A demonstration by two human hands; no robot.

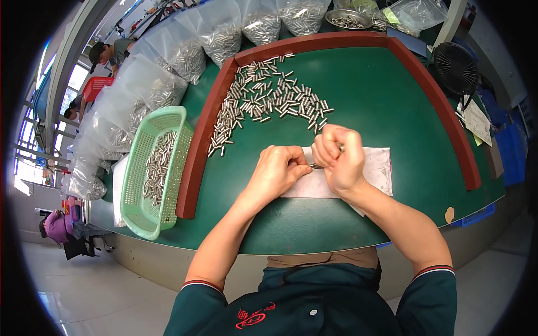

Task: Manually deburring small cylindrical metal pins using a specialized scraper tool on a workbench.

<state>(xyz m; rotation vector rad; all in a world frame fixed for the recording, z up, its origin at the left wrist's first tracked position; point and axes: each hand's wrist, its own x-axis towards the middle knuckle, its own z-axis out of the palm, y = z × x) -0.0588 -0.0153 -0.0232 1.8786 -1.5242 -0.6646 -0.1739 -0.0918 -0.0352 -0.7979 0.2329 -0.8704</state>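
My left hand (278, 170) is closed, thumb and fingertips pinched on a small shiny metal pin (314, 166), mostly covered by the fingers. Right beside it, my right hand (341, 162) is curled into a fist, a small end of something (341, 148) showing between the fingers; its kind is hidden. Both hands are over a whitish, smudged sheet (379, 168) on the green tabletop (386, 106). Beyond them, many short silvery metal pins (274, 101) lie scattered toward the far left.
A dark red raised border (431, 92) surrounds the work area. Left of it stands a light green basket (130, 185) with more pins. Clear bags of metal parts (221, 39) line the back and left. A metal bowl (348, 19) and black fan (456, 68) sit farther off. Other people are at left.
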